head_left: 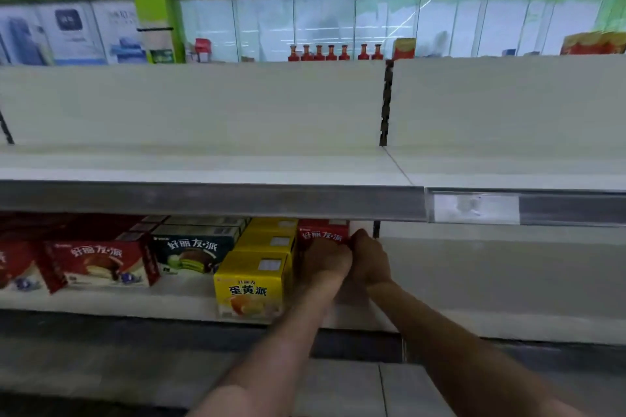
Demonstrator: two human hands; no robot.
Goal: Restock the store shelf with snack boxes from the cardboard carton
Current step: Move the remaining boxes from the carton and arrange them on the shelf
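A red snack box (323, 233) stands deep on the lower shelf (101, 306), just right of the row of yellow boxes (252, 284). My left hand (327, 259) covers its lower front, fingers curled against it. My right hand (369, 257) grips its right side with the thumb up near the top corner. Both forearms reach in under the upper shelf. The hands hide most of the box. No cardboard carton is in view.
Left of the yellow boxes stand a dark green box (193, 252) and red boxes (98, 266). The lower shelf's right part (508, 281) and the upper shelf (203, 159) are bare. A metal price rail (210, 200) runs across. Red bottles (333, 52) stand behind.
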